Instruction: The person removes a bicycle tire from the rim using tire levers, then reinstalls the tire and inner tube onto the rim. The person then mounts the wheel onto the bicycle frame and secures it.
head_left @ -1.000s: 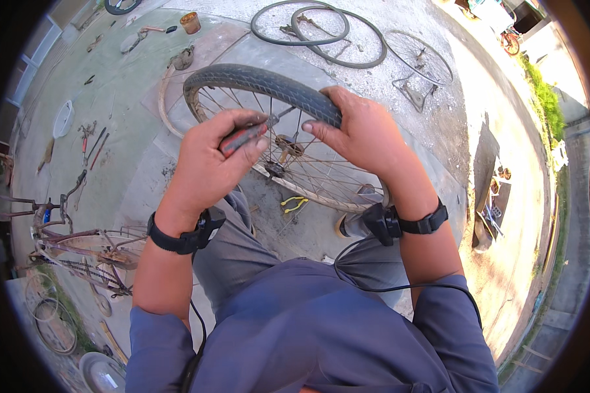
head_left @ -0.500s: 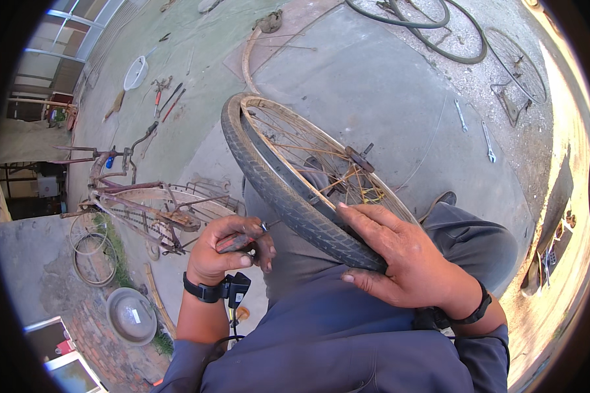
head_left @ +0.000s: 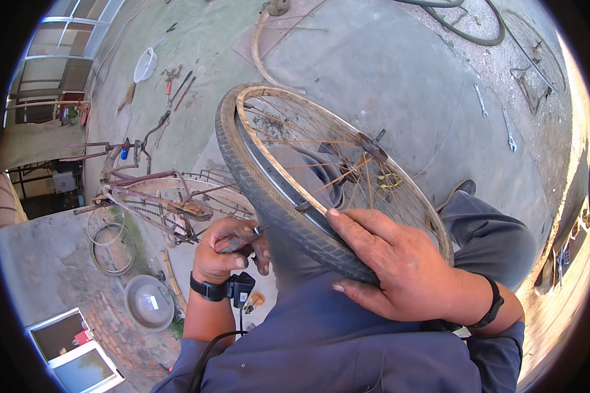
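A rusty spoked bicycle wheel (head_left: pixel 259 177) with a black tyre leans over my lap, its near side low. My right hand (head_left: pixel 396 265) grips the tyre, fingertips on the rim edge and thumb beneath. Near my fingertips a small dark piece (head_left: pixel 302 206) sits between tyre and rim. My left hand (head_left: pixel 219 252), left of the tyre, is closed on a small red and grey tool (head_left: pixel 232 243) with a metal tip, held apart from the wheel.
A rusty bicycle frame (head_left: pixel 157 196) lies at my left, above a grey basin (head_left: pixel 149 302). Pliers (head_left: pixel 168 90), a white tub (head_left: pixel 145 65) and a brush lie farther off. Two wrenches (head_left: pixel 510 129) lie right. Tubes and a bare wheel (head_left: pixel 534 52) lie at the back right.
From one second ago, the wheel has swung down and tilted toward my lap. My left hand has left the spokes with the tool. In the last half second the wheel shifted slightly.
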Motion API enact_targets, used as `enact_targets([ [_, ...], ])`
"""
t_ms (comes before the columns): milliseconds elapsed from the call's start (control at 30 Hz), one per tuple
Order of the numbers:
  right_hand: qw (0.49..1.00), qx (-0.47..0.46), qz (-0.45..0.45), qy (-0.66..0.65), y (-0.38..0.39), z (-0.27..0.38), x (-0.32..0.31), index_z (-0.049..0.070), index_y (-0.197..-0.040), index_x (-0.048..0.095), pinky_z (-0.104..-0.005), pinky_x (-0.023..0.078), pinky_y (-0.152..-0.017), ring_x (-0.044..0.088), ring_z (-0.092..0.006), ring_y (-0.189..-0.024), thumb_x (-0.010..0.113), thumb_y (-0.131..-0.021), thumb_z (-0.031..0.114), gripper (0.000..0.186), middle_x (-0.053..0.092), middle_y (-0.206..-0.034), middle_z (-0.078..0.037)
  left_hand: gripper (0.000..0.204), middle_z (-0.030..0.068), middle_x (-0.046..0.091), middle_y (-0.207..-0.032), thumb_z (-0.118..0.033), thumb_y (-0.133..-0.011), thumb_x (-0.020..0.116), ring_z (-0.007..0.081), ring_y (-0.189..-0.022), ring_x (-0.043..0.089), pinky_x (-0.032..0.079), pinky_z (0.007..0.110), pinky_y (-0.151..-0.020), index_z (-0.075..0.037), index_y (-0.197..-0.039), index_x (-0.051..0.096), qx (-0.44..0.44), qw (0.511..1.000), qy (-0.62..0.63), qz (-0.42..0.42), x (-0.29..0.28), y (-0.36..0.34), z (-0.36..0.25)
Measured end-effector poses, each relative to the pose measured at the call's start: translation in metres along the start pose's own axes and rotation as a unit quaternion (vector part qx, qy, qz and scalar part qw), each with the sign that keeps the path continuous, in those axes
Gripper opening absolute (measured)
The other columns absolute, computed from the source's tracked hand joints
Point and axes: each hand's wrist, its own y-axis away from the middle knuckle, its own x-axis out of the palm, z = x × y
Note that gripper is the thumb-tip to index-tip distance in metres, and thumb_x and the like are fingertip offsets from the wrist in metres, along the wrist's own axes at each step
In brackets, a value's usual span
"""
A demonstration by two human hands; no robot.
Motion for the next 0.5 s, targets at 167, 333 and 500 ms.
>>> enact_targets([
  [167,0.999,0.031,-0.015,0.036,-0.004,0.007,-0.015,-0.004,-0.149,0.045,-0.0402,0.059,-0.079,0.069,-0.0361,-0.099,0.081,-0.081,0.019,0.081,0.060,-0.130,-0.022,0.057,0.0277,0.070,-0.097,-0.016,-0.081,0.083,0.0383,-0.078,0.073,0.060,0.042,-0.062,-0.001,-0.132,0.063,0.028,0.998,-0.047,0.015,0.013,-0.020,-0.008],
  [333,0.974,0.021,-0.135,0.183,0.002,-0.002,-0.033,-0.001,-0.147,0.049,-0.0432,0.056,-0.089,0.067,-0.0398,-0.106,0.079,-0.078,0.012,0.076,0.063,-0.127,-0.021,0.061,0.0258,0.070,-0.100,-0.025,-0.086,0.079,0.0326,-0.077,0.072,0.060,0.039,-0.065,0.003,-0.136,0.057,0.079,0.991,-0.106,0.000,0.031,-0.074,-0.017],
  [500,0.933,0.093,-0.256,0.234,0.044,-0.022,-0.056,0.000,-0.129,0.061,-0.0402,0.054,-0.089,0.067,-0.0369,-0.101,0.082,-0.083,0.021,0.055,0.069,-0.114,-0.017,0.049,0.0179,0.073,-0.106,-0.028,-0.100,0.066,0.0200,-0.079,0.071,0.056,0.029,-0.068,0.001,-0.139,0.058,0.154,0.978,-0.144,-0.001,0.052,-0.141,-0.028],
])
